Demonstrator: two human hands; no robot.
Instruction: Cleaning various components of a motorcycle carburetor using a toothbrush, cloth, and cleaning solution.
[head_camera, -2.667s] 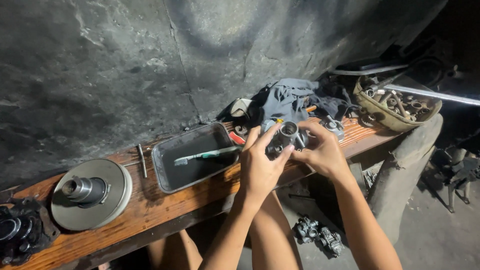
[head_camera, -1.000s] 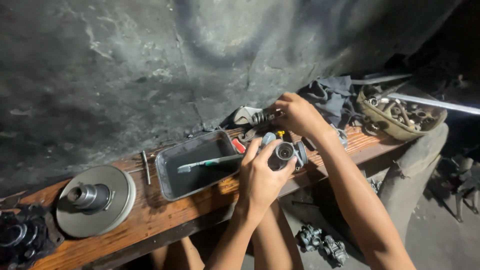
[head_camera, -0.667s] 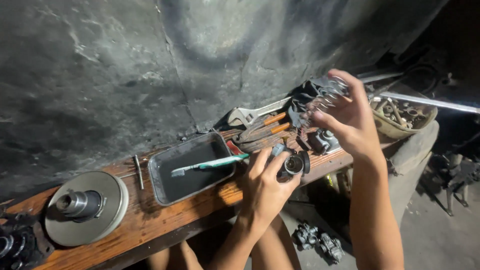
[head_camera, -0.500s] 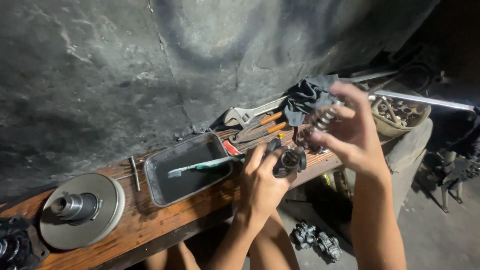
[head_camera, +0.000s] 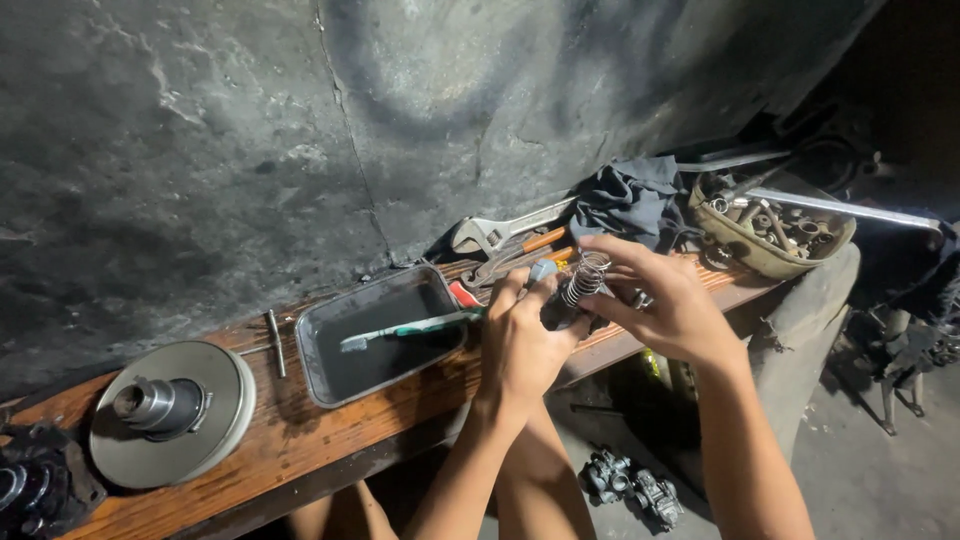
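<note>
Small dark metal part (head_camera: 556, 312) mostly hidden between both hands, shape unclear. Coil spring (head_camera: 583, 277) sits at its top, only the upper coils visible.

Left hand (head_camera: 525, 340) closed around the part from the left and near side. Right hand (head_camera: 668, 305) closed on it from the right, fingertips pinching at the spring. Both hands meet over the near edge of the wooden counter (head_camera: 330, 430), right of centre.

Black assembly (head_camera: 35, 485) at far left cut off by the frame edge, can't identify it. Clutch pulley disc (head_camera: 172, 412) lies flat on the counter left, well apart from the hands. Metal tray (head_camera: 378, 333) just left of the left hand, toothbrush (head_camera: 410, 328) lying across it, its handle end near the left hand. Adjustable wrench (head_camera: 505, 230) and dark rag (head_camera: 632, 200) behind the hands against the wall. Bowl of loose bolts and parts (head_camera: 768, 228) far right, contents too cluttered to sort out. Carburetor (head_camera: 632, 482) on the floor below, dim.
</note>
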